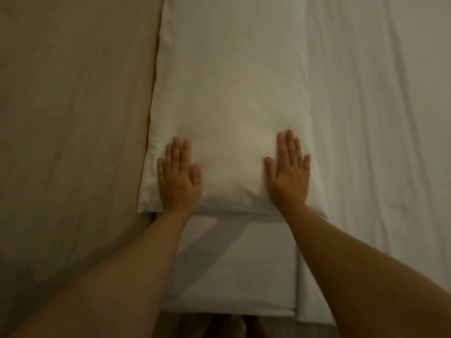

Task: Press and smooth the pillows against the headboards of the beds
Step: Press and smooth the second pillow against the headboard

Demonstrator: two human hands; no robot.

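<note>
Dim light falls on a bed (380, 118) with a white sheet, seen from above. One white pillow (231, 93) lies along the bed's left side. Its long left edge sits right against a tan padded surface (73, 106), which looks like the headboard. That is where the pillow should be, so the job here seems close to done.

Both hands lie flat on the near end of the pillow. The left hand (179, 178) rests near the corner by the tan surface. The right hand (289, 175) rests near the other corner, by the open sheet. The fingers are spread and straight. They are not gripping anything; the palms just press down on the cloth.

Spreading the hands apart like this likely helps push the puffy end down evenly and rub out bumps. The cloth between the hands looks smooth.

Under the near end of the pillow, the white sheet is folded tight around the mattress corner (234, 264). The sheet to the right has long soft wrinkles.
</note>
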